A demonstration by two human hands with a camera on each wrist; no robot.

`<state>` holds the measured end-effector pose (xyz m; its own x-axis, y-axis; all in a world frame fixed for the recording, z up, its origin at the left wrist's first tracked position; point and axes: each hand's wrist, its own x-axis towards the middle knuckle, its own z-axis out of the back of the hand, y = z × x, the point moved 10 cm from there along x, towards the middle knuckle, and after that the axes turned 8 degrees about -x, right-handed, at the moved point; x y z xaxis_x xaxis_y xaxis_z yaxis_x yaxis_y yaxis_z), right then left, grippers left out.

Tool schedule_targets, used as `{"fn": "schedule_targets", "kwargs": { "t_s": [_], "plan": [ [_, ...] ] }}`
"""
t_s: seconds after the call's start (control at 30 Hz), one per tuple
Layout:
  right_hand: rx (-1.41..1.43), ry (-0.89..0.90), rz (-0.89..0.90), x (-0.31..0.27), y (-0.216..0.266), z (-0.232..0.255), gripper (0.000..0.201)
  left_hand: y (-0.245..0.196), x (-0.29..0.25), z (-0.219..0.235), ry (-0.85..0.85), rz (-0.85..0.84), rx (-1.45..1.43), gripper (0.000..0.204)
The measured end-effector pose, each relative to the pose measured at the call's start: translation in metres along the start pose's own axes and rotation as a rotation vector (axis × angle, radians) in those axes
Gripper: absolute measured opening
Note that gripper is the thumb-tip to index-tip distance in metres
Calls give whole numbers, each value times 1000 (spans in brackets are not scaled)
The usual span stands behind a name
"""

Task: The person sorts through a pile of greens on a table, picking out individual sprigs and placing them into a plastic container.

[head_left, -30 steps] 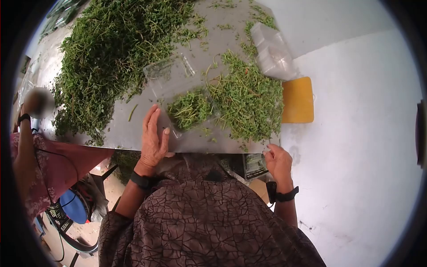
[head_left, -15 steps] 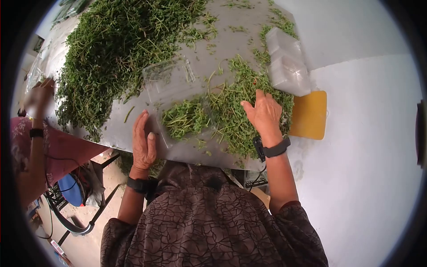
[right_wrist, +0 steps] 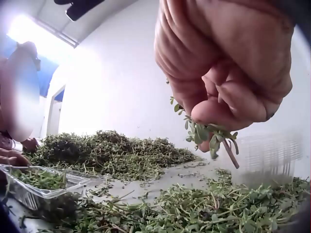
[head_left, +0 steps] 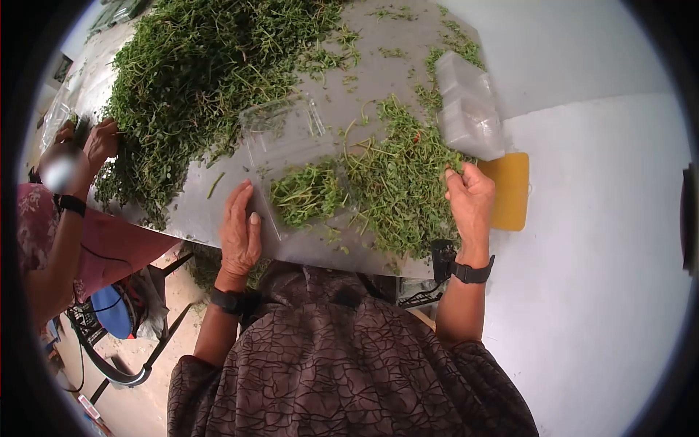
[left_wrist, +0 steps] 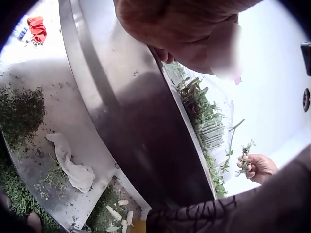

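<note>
My right hand [head_left: 472,204] is over the right edge of a small pile of leafy green stems [head_left: 404,175]. Between thumb and fingers it pinches a sprig [right_wrist: 214,138], raised above the pile in the right wrist view. Left of that pile lies a clear plastic clamshell box, its lid [head_left: 280,124] folded back and a bunch of cut greens [head_left: 306,195] in its base. My left hand [head_left: 240,229] is at the box's left side, fingers extended and close together, holding nothing.
A large heap of greens [head_left: 204,80] covers the table's far left. Stacked clear boxes [head_left: 472,109] stand at the right, near a yellow board [head_left: 510,191]. Another person's hands [head_left: 102,142] are beside the heap. A white wall [head_left: 597,240] bounds the right side.
My right hand came up from the table's front edge, reached over the small pile, then moved right and now pinches a sprig. The left hand stays beside the box.
</note>
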<state>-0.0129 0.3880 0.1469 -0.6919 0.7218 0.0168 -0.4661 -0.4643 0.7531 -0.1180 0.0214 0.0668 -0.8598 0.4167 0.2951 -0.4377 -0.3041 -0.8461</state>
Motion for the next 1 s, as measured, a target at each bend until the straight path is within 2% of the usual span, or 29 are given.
{"fn": "schedule_targets", "kwargs": {
  "t_s": [0.03, 0.13, 0.37, 0.47, 0.53, 0.67, 0.77, 0.8, 0.93, 1.0],
  "plan": [
    [-3, -6, 0, -3, -6, -2, 16, -2, 0, -2, 22, -11, -12, 39],
    [-257, 0, -82, -14, -24, -6, 20, -4, 3, -3, 60, -34, -42, 38],
    [-411, -89, -78, -3, -30, 5, 21, -6, 4, -5, 93, -52, -63, 38],
    [-472, -87, -35, 10, -27, -2, 23, -6, 5, -5, 87, -57, -60, 37],
    [-660, -57, -73, 13, -20, -11, 30, -6, 5, -5, 94, -38, -65, 36],
    [-791, -81, -16, 26, -21, -31, 40, -6, 4, -7, 98, -26, -45, 35],
    [-843, -26, -13, 37, -35, -45, 36, -5, 4, -7, 102, -6, -39, 34],
    [-835, -57, 39, 36, -29, -45, 28, -5, 4, -8, 104, -8, -37, 34],
    [-803, -40, 4, 38, -33, -32, 23, -8, 5, -7, 90, -26, -6, 32],
    [-384, -19, 37, 35, -36, -21, 23, -9, 5, -8, 91, -28, 4, 31]
  ]
}}
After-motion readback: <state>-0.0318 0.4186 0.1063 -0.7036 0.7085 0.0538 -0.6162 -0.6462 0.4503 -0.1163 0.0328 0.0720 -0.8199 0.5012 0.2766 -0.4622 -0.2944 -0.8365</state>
